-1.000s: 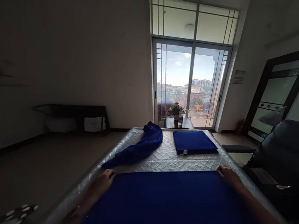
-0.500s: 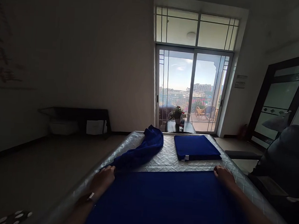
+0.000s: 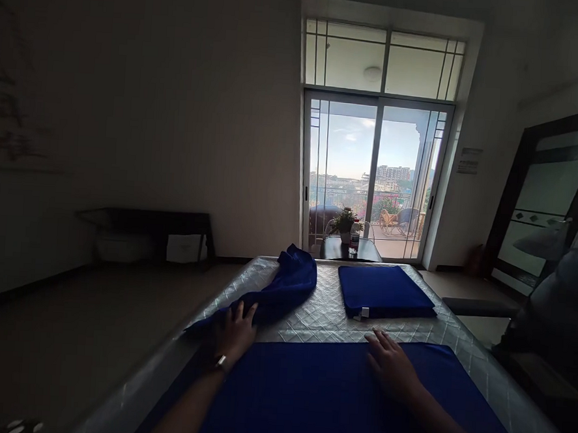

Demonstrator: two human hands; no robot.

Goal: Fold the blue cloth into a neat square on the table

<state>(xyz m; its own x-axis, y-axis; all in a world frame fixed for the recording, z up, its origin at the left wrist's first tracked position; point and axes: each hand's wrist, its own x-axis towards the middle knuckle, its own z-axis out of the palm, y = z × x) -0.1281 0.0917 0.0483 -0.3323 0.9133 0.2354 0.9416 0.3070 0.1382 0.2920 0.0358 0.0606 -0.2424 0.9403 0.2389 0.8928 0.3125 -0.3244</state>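
Where the spread blue cloth [image 3: 307, 397] ends, the person's left hand [image 3: 235, 337] is splayed, released; right hand [image 3: 393, 365], likewise loose; beyond that cloth, one folded cloth [image 3: 383, 289]

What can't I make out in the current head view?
All in the head view:
- Near edge of the spread blue cloth: cut off by the bottom edge.
- Any print on the white tag of the folded blue cloth: too small.
- Palms of the left hand and right hand: hidden by their backs.
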